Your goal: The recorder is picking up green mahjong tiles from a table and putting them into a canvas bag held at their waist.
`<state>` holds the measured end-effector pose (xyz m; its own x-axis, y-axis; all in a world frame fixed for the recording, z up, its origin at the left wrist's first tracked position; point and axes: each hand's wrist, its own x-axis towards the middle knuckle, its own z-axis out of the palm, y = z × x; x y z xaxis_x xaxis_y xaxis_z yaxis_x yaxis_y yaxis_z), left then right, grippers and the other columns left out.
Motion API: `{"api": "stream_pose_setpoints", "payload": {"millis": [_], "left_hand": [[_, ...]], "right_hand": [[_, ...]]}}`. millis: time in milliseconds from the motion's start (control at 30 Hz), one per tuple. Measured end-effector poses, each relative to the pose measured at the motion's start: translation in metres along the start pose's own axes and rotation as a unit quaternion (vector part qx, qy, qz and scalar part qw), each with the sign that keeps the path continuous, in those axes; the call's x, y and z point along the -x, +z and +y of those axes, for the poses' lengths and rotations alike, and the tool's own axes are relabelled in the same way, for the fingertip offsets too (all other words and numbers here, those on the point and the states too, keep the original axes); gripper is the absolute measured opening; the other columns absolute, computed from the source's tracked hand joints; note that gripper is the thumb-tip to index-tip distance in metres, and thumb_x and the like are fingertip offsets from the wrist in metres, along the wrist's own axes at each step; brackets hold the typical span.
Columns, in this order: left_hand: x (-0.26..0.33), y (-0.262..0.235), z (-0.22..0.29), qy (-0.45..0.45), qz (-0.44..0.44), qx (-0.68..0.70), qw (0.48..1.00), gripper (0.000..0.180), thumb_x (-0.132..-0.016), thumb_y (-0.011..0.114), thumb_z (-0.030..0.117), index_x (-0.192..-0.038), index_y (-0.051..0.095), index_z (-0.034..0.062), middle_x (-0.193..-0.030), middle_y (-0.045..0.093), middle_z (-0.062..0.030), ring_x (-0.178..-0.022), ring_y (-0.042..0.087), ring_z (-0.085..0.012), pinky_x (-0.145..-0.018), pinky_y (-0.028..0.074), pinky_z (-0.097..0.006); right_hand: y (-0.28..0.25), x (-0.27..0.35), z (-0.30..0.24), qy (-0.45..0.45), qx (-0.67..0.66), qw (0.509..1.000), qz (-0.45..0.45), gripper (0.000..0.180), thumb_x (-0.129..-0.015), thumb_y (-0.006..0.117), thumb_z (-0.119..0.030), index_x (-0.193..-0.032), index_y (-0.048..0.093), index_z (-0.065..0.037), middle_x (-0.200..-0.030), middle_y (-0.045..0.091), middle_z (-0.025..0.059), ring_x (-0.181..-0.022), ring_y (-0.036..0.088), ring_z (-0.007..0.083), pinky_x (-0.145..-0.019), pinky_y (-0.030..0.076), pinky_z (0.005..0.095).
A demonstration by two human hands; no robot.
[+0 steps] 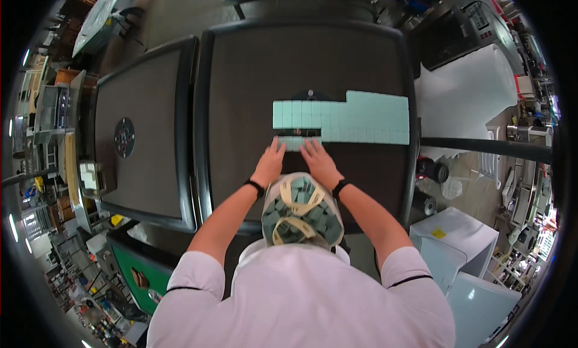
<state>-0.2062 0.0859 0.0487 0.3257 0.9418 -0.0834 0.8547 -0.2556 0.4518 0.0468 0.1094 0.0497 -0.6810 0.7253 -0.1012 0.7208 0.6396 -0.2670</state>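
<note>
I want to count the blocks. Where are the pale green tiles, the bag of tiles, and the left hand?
Pale green square tiles [361, 119]: head view, middle of the rows.
Clear bag of green tiles [301, 212]: head view, bag's middle.
Left hand [271, 161]: head view, back of hand.

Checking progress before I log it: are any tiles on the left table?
No. The left table shows only a round centre panel; all the pale green tiles lie on the table under both hands.

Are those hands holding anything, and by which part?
Nothing is lifted. Both the left hand and right hand lie flat, fingertips on a short row of pale green tiles at the table's near side.
</note>
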Motion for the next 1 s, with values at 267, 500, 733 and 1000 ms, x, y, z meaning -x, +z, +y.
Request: {"api": "stream_pose_setpoints", "payload": {"millis": [267, 500, 733, 1000], "left_hand": [[-0.019, -0.02, 0.014, -0.022, 0.005, -0.037, 0.999, 0.061, -0.082, 0.086, 0.009, -0.136, 0.058, 0.0043, -0.131, 0.06, -0.0169, -0.107, 0.069, -0.0371, -0.089, 0.062, -0.046], [-0.031, -0.007, 0.01, -0.03, -0.022, -0.048, 0.998, 0.054, -0.079, 0.089, 0.008, -0.123, 0.058, 0.004, -0.117, 0.061, -0.0158, -0.106, 0.069, -0.0376, -0.088, 0.061, -0.048], [-0.027, 0.004, 0.005, -0.004, 0.036, -0.078, 0.996, 0.029, -0.086, 0.071, 0.002, -0.112, 0.061, 0.0046, -0.109, 0.061, -0.0142, -0.097, 0.07, -0.0333, -0.081, 0.062, -0.044], [-0.027, 0.004, 0.01, 0.01, 0.044, -0.044, 0.998, 0.035, -0.084, 0.075, 0.003, -0.116, 0.062, 0.0057, -0.107, 0.061, -0.0127, -0.096, 0.068, -0.034, -0.082, 0.061, -0.046]], "right_hand": [[-0.021, -0.011, 0.003, 0.037, 0.045, 0.992, 0.113, 0.039, -0.096, 0.067, -0.014, -0.134, 0.068, -0.008, -0.132, 0.066, 0.0098, -0.118, 0.065, 0.0271, -0.09, 0.056, 0.0385], [0.007, -0.015, 0.006, 0.103, 0.018, 0.992, 0.074, 0.04, -0.09, 0.072, -0.012, -0.129, 0.063, -0.007, -0.11, 0.064, 0.0078, -0.099, 0.068, 0.0273, -0.08, 0.057, 0.0408], [-0.022, 0.002, -0.007, 0.151, 0.02, 0.988, 0.001, 0.09, -0.075, 0.093, -0.028, -0.155, 0.052, -0.017, -0.115, 0.064, 0.0097, -0.099, 0.07, 0.0295, -0.076, 0.06, 0.0431], [-0.006, 0.02, 0.01, 0.153, -0.046, 0.987, 0.034, 0.082, -0.08, 0.086, -0.01, -0.154, 0.051, -0.018, -0.117, 0.061, 0.0141, -0.081, 0.074, 0.0302, -0.068, 0.063, 0.0408]]}}
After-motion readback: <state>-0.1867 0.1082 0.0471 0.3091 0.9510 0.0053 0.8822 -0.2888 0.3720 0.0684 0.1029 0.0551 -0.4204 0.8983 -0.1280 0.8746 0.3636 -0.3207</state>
